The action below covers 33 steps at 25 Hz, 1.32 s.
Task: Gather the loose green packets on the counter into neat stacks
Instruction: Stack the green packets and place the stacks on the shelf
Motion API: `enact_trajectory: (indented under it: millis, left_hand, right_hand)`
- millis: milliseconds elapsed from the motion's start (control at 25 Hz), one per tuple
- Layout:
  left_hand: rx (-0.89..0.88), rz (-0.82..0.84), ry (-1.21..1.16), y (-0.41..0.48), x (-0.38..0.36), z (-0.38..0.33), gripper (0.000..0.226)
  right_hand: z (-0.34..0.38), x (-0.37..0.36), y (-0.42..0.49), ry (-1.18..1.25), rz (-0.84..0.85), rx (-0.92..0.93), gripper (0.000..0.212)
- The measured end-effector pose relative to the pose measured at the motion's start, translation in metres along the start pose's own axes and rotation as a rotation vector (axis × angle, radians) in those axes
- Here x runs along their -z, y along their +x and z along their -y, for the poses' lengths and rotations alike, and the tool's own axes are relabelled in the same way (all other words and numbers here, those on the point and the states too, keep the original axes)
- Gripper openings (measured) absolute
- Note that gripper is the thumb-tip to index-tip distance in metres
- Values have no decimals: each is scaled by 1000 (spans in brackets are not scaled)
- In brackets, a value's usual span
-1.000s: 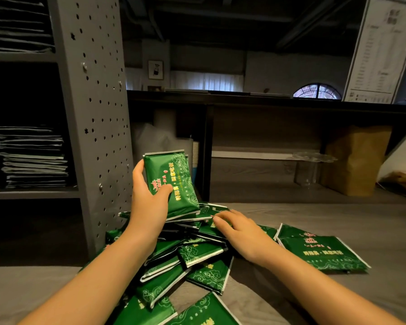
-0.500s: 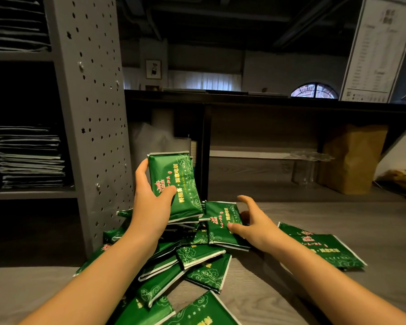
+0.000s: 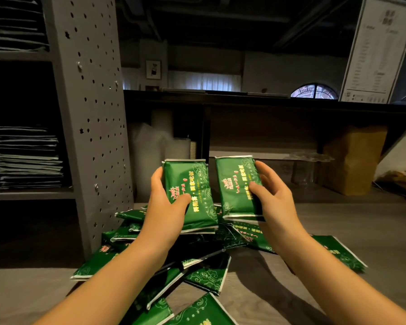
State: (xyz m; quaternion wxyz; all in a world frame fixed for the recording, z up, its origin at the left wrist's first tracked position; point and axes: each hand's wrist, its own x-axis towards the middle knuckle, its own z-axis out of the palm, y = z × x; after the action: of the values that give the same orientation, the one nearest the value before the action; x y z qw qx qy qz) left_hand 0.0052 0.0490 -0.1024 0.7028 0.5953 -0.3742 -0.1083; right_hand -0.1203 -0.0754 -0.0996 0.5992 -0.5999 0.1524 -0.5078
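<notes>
Hands meet at the centre of the frame, both raised above the counter (image 3: 352,233) and both gripping green packets upright, printed faces toward the camera. The left hand (image 3: 167,207) clasps a small stack of packets (image 3: 192,181), thumb laid across the front near the lower left corner and fingers wrapped round the left edge; layered edges show along the bottom of that stack. The right hand (image 3: 275,198) holds a second packet (image 3: 234,184) just beside it, thumb pressed on the front and fingers curled behind the right edge. A narrow gap separates the two held lots, and their tops sit at nearly the same height.

Below and between the forearms, the loose packets (image 3: 205,275) lie in an untidy heap on the counter, overlapping at all angles and running from under the hands down to the bottom edge of the frame. One more packet (image 3: 338,254) lies flat to the right of the right wrist.

Left of the heap rises a grey perforated post (image 3: 92,113), with shelves of flat stacked items (image 3: 26,158) beyond it. A brown paper bag (image 3: 352,160) stands at the right, under a dark ledge, and a white printed board (image 3: 380,50) leans in the upper right corner.
</notes>
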Motion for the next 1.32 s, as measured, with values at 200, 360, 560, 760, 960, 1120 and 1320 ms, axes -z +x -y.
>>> enact_trajectory:
  millis: [200, 360, 560, 760, 960, 1120, 1320]
  left_hand:
    - [81, 66, -97, -7, -11, 2, 41]
    - [13, 111, -83, -15, -19, 3, 54]
    - [-42, 42, -33, -10, -12, 0, 64]
    - [-32, -92, -57, 3, 7, -4, 64]
    - [-10, -118, -51, 9, 12, -1, 65]
    - [-8, -91, -40, 8, 10, 0, 65]
    - [-13, -82, -39, 8, 10, -2, 65]
  right_hand:
    - [-15, -25, -18, -201, 63, 91, 46]
    - [-20, -39, -31, -291, 113, 140, 44]
    - [-21, -27, -14, -334, 178, 122, 34]
    - [-47, 18, 14, -951, 223, 94, 38]
    - [-62, 19, 17, -1391, 541, -104, 46]
    - [-59, 16, 15, -1291, 533, -126, 42]
    - [-50, 15, 6, -1021, 321, -106, 34]
